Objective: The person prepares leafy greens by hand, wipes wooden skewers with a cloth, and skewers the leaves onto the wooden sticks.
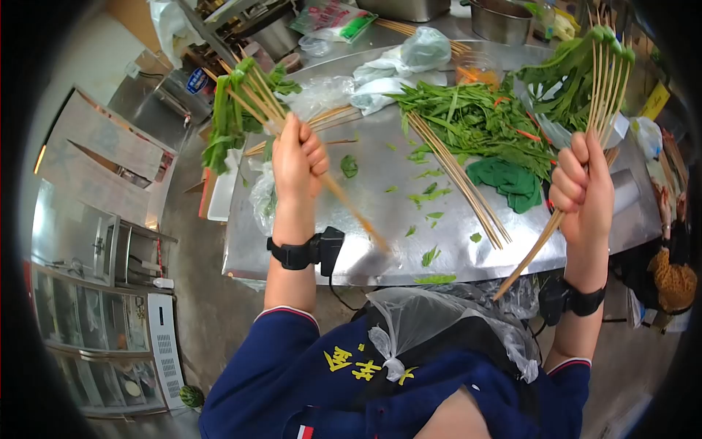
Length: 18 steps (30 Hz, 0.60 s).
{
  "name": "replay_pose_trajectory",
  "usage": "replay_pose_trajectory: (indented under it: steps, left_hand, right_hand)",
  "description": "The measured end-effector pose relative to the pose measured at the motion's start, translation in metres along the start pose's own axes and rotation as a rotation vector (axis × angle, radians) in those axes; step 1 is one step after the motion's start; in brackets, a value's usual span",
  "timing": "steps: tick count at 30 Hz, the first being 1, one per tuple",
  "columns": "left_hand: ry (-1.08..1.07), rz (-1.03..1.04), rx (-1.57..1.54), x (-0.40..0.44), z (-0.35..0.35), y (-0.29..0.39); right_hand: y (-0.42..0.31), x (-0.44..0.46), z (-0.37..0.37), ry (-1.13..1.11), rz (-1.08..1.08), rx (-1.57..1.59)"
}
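Observation:
My left hand (296, 157) is closed around a bundle of wooden skewers (256, 99), raised over the left side of the steel table. Green leafy vegetables (228, 121) are threaded on the upper ends, and the lower ends point down and right, slightly blurred. On the right, my right hand (583, 179) grips another bundle of skewers (605, 91), fanned out above the fist. Leafy greens (603, 40) hang near their tips. Between the hands, a loose row of bare skewers (461, 179) lies on the table beside a heap of cut green leaves (464, 121).
A green cloth (506, 183) lies on the steel table (365, 241), with leaf scraps scattered about. White plastic bags (402, 66), a container of orange pieces (479, 71) and metal pots (501, 20) stand at the back. Another person (669, 271) is at the far right.

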<state>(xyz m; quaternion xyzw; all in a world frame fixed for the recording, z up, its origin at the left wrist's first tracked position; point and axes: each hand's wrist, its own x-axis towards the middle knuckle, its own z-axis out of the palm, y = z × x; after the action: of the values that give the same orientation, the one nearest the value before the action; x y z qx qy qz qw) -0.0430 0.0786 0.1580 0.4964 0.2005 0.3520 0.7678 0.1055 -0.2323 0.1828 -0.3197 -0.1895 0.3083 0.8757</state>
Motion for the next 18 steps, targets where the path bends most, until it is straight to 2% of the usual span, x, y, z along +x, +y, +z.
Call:
replay_pose_trajectory:
  steps: [1,3,4,6,8,9,10,12,15,16,18]
  left_hand:
    - [0.004,0.012,0.001,0.001,-0.013,-0.001]
    - [0.155,-0.004,0.32,0.002,-0.035,-0.007]
    - [0.159,0.002,0.319,0.002,-0.041,-0.016]
    - [0.155,-0.126,0.681,0.002,-0.048,-0.045]
    - [0.172,-0.138,0.965,0.006,-0.049,-0.086]
    - [0.097,-0.18,0.995,0.015,-0.061,-0.117]
    - [0.103,-0.337,0.978,0.017,-0.057,-0.137]
    - [-0.11,-0.368,1.16,0.024,-0.067,-0.183]
    - [-0.137,-0.304,1.13,0.017,-0.043,-0.179]
    - [-0.127,-0.166,1.245,0.019,-0.041,-0.175]
    - [-0.165,-0.172,1.343,0.019,-0.043,-0.164]
  right_hand:
    - [0.001,-0.002,-0.001,0.019,0.02,0.002]
    - [0.005,-0.001,-0.001,0.033,0.014,0.003]
    - [0.007,-0.001,-0.001,0.035,0.02,0.006]
    - [0.012,-0.001,0.001,0.076,0.022,-0.021]
    - [0.017,0.0,0.004,0.071,0.018,-0.038]
    - [0.019,0.001,0.005,0.071,0.024,-0.05]
    - [0.02,0.001,0.006,0.067,0.032,-0.056]
    - [0.022,0.001,0.012,0.069,0.031,-0.072]
    - [0.023,0.002,0.015,0.057,0.027,-0.08]
    - [0.024,0.001,0.016,0.061,0.022,-0.09]
    - [0.027,0.003,0.016,0.057,0.019,-0.089]
